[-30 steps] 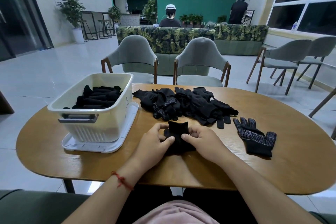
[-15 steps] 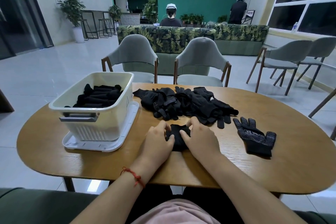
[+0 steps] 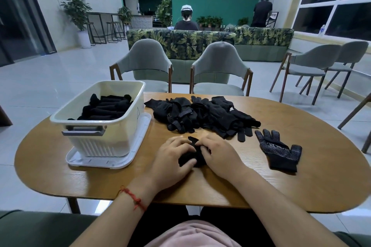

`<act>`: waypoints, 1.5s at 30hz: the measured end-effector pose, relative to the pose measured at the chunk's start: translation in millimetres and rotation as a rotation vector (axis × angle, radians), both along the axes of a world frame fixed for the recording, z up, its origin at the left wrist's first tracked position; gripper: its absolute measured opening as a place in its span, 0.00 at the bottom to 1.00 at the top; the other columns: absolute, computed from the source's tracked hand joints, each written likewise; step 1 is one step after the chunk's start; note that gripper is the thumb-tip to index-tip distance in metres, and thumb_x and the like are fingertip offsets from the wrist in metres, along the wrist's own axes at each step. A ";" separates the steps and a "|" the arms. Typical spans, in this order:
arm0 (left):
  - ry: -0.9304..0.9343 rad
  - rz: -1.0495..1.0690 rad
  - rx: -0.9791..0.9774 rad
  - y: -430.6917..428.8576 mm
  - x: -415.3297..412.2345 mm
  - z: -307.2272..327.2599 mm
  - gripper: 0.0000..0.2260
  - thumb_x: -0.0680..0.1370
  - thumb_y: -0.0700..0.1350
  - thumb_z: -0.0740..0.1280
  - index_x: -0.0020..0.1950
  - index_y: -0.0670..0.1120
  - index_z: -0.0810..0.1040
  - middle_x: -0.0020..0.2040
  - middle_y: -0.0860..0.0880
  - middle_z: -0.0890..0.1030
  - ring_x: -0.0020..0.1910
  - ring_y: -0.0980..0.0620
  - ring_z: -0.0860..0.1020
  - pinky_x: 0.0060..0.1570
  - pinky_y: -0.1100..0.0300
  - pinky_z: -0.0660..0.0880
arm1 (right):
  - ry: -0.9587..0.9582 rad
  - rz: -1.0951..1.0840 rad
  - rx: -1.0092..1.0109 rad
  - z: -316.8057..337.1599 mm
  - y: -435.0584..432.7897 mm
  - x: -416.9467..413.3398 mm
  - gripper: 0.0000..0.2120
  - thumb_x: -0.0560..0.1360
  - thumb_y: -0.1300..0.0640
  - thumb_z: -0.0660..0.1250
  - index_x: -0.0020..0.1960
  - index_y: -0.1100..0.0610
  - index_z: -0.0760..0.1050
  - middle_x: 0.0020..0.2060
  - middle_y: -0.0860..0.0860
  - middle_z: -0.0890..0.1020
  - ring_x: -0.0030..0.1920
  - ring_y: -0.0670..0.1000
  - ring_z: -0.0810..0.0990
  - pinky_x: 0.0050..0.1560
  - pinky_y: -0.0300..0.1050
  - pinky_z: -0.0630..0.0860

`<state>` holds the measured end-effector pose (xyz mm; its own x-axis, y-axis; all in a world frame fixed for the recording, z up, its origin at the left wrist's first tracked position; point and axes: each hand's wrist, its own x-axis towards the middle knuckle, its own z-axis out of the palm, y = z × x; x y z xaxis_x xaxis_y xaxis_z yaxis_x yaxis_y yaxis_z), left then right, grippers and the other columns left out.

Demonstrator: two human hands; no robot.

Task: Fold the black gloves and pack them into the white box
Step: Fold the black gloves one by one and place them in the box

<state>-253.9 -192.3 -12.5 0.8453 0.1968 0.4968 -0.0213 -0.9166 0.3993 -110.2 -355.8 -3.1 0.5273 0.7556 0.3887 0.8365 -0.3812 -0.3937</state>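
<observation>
Head view: the left hand (image 3: 172, 158) and right hand (image 3: 218, 156) meet at the near middle of the wooden table (image 3: 301, 182). Each is curled around a black glove bundle (image 3: 190, 159), gripping it from either side against the tabletop. At 10 o'clock from the bundle stands the white box (image 3: 112, 138) on its lid (image 3: 112, 163), with folded gloves (image 3: 106, 108) inside. At 12 o'clock lies a loose pile of gloves (image 3: 204, 114), near the fingertips. At 3 o'clock a single dotted glove (image 3: 279, 150) lies flat, dotted side up, apart from the right hand.

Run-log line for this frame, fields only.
phase: folding; left hand: holds glove bundle; right hand: holds glove bundle; white box: partly filled; glove pile: unfolded; lone glove: flat, right of pile
</observation>
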 end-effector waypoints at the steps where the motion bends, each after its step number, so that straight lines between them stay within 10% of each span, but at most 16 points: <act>1: 0.012 -0.021 0.036 0.6 0.1 -0.2 0.15 0.77 0.60 0.68 0.59 0.55 0.85 0.65 0.58 0.80 0.72 0.53 0.71 0.71 0.55 0.69 | 0.020 0.012 -0.008 2.7 -1.8 -2.1 0.12 0.84 0.50 0.62 0.62 0.46 0.82 0.57 0.41 0.81 0.59 0.46 0.77 0.59 0.45 0.76; 5: -0.052 0.004 0.118 -0.3 7.5 0.4 0.12 0.79 0.55 0.66 0.55 0.53 0.84 0.59 0.57 0.82 0.65 0.52 0.75 0.63 0.50 0.75 | 0.016 0.105 -0.037 9.8 -9.9 -10.7 0.17 0.80 0.37 0.63 0.62 0.44 0.80 0.57 0.39 0.79 0.58 0.44 0.75 0.59 0.43 0.73; 10: -0.140 -0.006 0.104 -5.9 3.2 11.9 0.07 0.84 0.52 0.65 0.56 0.52 0.81 0.52 0.57 0.83 0.55 0.54 0.79 0.59 0.57 0.74 | 0.084 0.165 0.045 9.9 -12.1 -9.9 0.11 0.77 0.43 0.69 0.52 0.49 0.83 0.45 0.44 0.82 0.48 0.48 0.78 0.50 0.53 0.78; 17: -0.132 -0.031 -0.252 -12.2 -9.4 41.3 0.05 0.84 0.52 0.68 0.58 0.55 0.81 0.48 0.58 0.84 0.49 0.58 0.82 0.48 0.60 0.78 | 0.759 0.267 0.358 34.0 -24.8 -23.1 0.04 0.79 0.56 0.77 0.52 0.48 0.88 0.43 0.52 0.88 0.44 0.51 0.87 0.44 0.45 0.83; 20: -0.079 -0.083 -0.590 -18.5 -13.3 61.3 0.04 0.82 0.49 0.72 0.57 0.53 0.84 0.49 0.54 0.86 0.51 0.53 0.84 0.53 0.54 0.83 | 0.858 0.258 0.442 37.6 -24.1 -26.8 0.09 0.80 0.59 0.75 0.59 0.53 0.88 0.49 0.54 0.89 0.53 0.56 0.88 0.55 0.49 0.84; 26: 0.297 -0.064 -1.492 -4.9 -17.3 78.8 0.29 0.83 0.67 0.61 0.65 0.44 0.83 0.59 0.40 0.86 0.58 0.37 0.85 0.57 0.41 0.83 | 0.948 0.209 0.522 39.6 -24.1 -25.4 0.09 0.80 0.59 0.75 0.59 0.54 0.88 0.45 0.55 0.89 0.42 0.49 0.85 0.42 0.41 0.79; 31: 0.366 -0.098 -1.401 -3.0 -19.1 71.5 0.17 0.84 0.55 0.66 0.66 0.47 0.85 0.62 0.38 0.84 0.59 0.37 0.85 0.63 0.36 0.80 | 0.924 0.222 0.466 36.8 -23.7 -23.5 0.10 0.79 0.57 0.76 0.60 0.51 0.88 0.49 0.58 0.89 0.48 0.58 0.87 0.49 0.56 0.83; 34: 0.320 -0.143 -1.292 -2.2 -20.0 71.3 0.14 0.85 0.52 0.66 0.63 0.46 0.86 0.60 0.38 0.85 0.59 0.37 0.85 0.64 0.36 0.80 | 0.957 0.219 0.458 38.2 -24.5 -24.0 0.11 0.80 0.59 0.75 0.62 0.54 0.87 0.46 0.56 0.89 0.43 0.51 0.87 0.43 0.43 0.80; 45: -0.059 -0.028 -0.821 -8.6 -17.6 65.4 0.06 0.84 0.45 0.71 0.55 0.50 0.88 0.47 0.47 0.88 0.48 0.47 0.87 0.50 0.46 0.86 | 1.098 0.261 0.411 32.5 -23.3 -18.6 0.12 0.79 0.57 0.76 0.63 0.54 0.86 0.48 0.69 0.85 0.40 0.59 0.79 0.38 0.49 0.72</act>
